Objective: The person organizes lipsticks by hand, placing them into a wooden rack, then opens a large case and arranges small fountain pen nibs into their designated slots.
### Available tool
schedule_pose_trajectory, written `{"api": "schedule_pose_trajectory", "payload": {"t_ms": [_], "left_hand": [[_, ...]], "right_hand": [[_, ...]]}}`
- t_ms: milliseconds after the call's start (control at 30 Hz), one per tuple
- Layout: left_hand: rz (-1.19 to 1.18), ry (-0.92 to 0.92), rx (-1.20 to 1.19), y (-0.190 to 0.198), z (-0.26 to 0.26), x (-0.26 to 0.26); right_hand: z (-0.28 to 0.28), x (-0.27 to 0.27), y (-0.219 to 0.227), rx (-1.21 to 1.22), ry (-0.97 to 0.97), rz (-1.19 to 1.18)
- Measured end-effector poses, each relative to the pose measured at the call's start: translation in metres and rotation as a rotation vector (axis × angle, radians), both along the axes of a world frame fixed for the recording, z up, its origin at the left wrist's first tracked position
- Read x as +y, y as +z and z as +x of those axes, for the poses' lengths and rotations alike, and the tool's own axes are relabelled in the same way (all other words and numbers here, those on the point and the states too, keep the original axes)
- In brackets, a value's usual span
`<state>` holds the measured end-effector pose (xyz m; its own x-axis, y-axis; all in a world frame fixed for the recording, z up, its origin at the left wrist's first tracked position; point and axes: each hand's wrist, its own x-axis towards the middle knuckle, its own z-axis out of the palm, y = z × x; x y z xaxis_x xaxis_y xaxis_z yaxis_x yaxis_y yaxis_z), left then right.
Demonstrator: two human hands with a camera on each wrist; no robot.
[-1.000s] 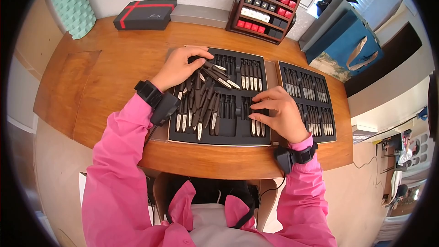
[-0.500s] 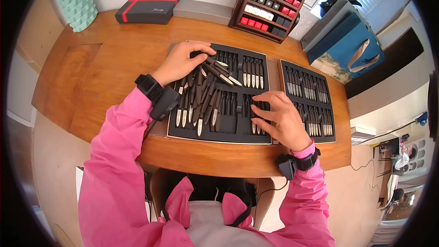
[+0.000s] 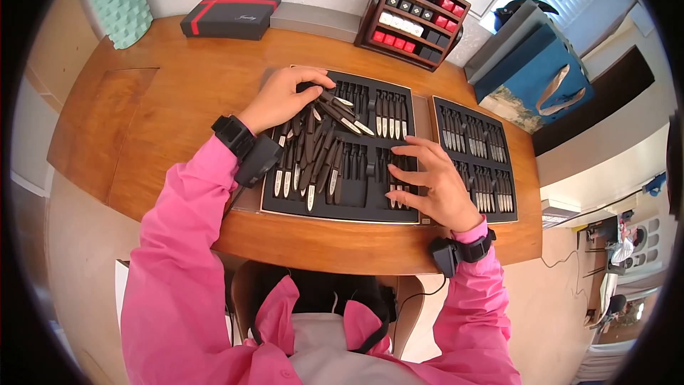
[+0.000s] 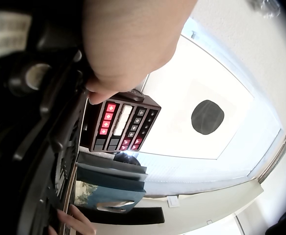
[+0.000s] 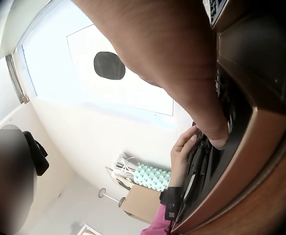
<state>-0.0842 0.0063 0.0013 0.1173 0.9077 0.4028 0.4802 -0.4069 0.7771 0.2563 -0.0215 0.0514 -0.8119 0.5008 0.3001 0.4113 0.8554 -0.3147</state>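
Note:
A shallow black tray (image 3: pixel 356 203) with slotted compartments lies in front of me. On its left half is a loose heap of slim dark-brown pieces (image 3: pixel 311 150) with pale, printed, rounded ends. My left hand (image 3: pixel 281 100) rests at the heap's upper left, fingers and thumb spread in a loose arch over the dark pieces. My right hand (image 3: pixel 438 182) is over the lower right compartment, fingers apart and thumb low, fingertips right at the row of upright pieces (image 3: pixel 400 196) there. Another row of pieces (image 3: pixel 390 115) stands in the upper right compartment.
A second black tray (image 3: pixel 479 153), with rows of similar pieces, lies to the right. Behind are a black box (image 3: pixel 231 18) with red ribbon, a wooden rack (image 3: pixel 413 18) of small coloured cubes and a blue paper bag (image 3: pixel 531 71). The table's front edge is close below.
My right hand's fingers have spread wider, with the thumb a little lower over the lower right row. My left hand has stayed at the heap.

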Motion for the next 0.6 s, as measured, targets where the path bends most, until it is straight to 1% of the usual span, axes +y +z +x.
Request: {"api": "schedule_pose_trajectory", "payload": {"t_ms": [100, 167, 233, 300, 333, 367, 433, 467, 600], "left_hand": [[-0.020, 0.001, -0.011, 0.000, 0.001, -0.001], [-0.027, -0.001, -0.021, -0.001, 0.001, 0.000], [0.042, 0.011, -0.030, -0.004, 0.002, 0.001], [0.061, 0.027, -0.007, -0.006, 0.001, 0.002], [0.061, 0.025, -0.006, -0.006, 0.002, 0.001], [0.062, 0.024, -0.006, -0.006, 0.002, 0.001], [0.052, 0.020, -0.021, -0.006, 0.001, 0.003], [0.053, 0.020, -0.025, -0.007, 0.002, 0.003], [0.009, 0.013, -0.009, -0.005, 0.000, 0.001]], "right_hand": [[0.001, 0.004, 0.000, 0.020, -0.004, -0.007], [0.000, 0.011, 0.002, 0.032, 0.015, -0.071], [-0.008, 0.020, 0.002, 0.054, 0.029, -0.053], [-0.024, 0.027, 0.001, 0.184, -0.016, -0.146], [-0.035, 0.026, 0.004, 0.222, -0.078, -0.129], [-0.044, 0.029, 0.002, 0.226, -0.076, -0.124], [-0.058, 0.039, -0.009, 0.222, -0.132, -0.009], [-0.063, 0.042, -0.012, 0.218, -0.087, -0.004], [-0.062, 0.045, -0.015, 0.180, -0.079, -0.003]]}}
